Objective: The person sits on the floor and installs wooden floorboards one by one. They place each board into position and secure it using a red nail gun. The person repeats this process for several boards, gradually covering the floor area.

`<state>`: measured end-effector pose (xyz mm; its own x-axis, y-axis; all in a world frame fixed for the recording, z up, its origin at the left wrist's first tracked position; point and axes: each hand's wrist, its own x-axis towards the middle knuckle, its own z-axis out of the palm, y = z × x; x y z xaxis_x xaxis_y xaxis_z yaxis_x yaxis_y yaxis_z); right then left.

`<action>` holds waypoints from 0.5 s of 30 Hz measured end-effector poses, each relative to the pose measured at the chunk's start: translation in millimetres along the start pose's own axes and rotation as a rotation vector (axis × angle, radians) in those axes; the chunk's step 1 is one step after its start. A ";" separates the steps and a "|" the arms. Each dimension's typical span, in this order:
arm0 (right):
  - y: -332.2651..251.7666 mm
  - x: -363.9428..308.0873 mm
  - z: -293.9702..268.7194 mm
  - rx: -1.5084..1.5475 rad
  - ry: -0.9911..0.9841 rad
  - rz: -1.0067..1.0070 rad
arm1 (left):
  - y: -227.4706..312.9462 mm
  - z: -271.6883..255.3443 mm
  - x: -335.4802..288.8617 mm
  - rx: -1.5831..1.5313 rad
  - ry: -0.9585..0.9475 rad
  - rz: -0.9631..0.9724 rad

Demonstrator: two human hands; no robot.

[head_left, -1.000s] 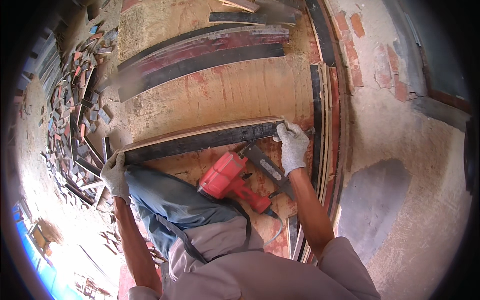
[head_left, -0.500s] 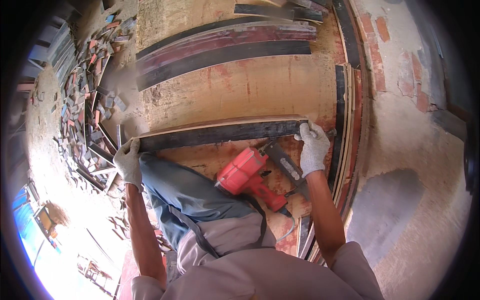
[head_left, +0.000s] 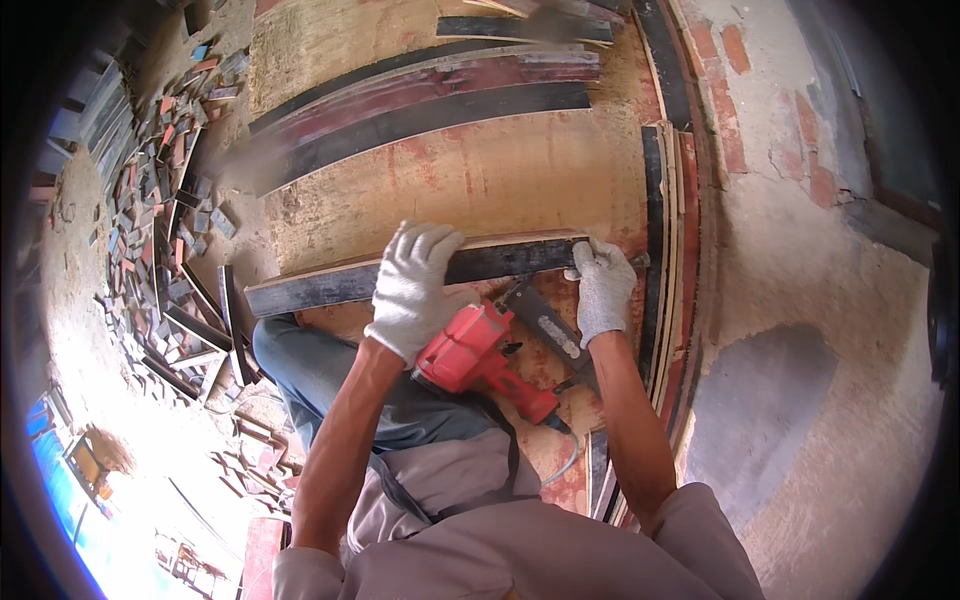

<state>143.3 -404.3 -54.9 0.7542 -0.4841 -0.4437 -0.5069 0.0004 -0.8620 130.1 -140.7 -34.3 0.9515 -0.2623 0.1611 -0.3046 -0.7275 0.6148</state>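
- The plywood panel (head_left: 500, 180) fills the middle of the view, tan with reddish stains, and it carries everything the hands work on.
- A bare brick-and-mortar wall (head_left: 800, 230) runs down the right side, with a darker grey patch low on it.
- Long dark and red planks (head_left: 430, 100) lie flat across the panel's far part, side by side and touching one another.
- More dark strips (head_left: 655, 250) stand along the panel's right edge, next to the wall.
- The dark board (head_left: 500, 262), black-faced with a pale top edge, lies across the panel, just in front of the person's bent knee.
- A heap of small offcuts (head_left: 150, 200), grey, red and blue, lies on the ground to the left, well apart from the hands.
- The red nail gun (head_left: 480, 355) rests on the panel between the forearms, just below the dark board; its black magazine slants up toward the board's right end.
- The left hand (head_left: 415, 290), in a white knit glove, lies over the board's near edge with fingers curled on it, holding the board.
- The right hand (head_left: 603, 290), gloved alike, grips the board's right end, thumb against the face.
- No package, label or sign can be made out.
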 end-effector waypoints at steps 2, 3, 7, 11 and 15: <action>-1.9 -0.2 -0.3 -0.016 0.005 0.006 | -1.4 13.2 4.7 -0.079 0.007 -0.018; -2.6 0.0 -0.8 -0.024 0.006 0.009 | -4.0 14.8 3.5 -0.085 -0.019 -0.045; 4.9 3.2 -4.6 0.039 -0.006 0.016 | -6.8 15.4 5.2 -0.076 -0.073 -0.077; 0.5 2.5 -2.1 0.013 -0.004 0.027 | -6.5 14.1 7.8 -0.081 -0.076 -0.087; -3.2 1.0 -3.1 -0.004 -0.002 0.043 | -5.2 12.4 14.2 -0.110 -0.033 -0.059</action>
<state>144.3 -407.5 -51.8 0.7324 -0.4822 -0.4807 -0.5404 0.0178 -0.8412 144.6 -148.5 -44.8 0.9650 -0.2431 0.0982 -0.2401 -0.6686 0.7038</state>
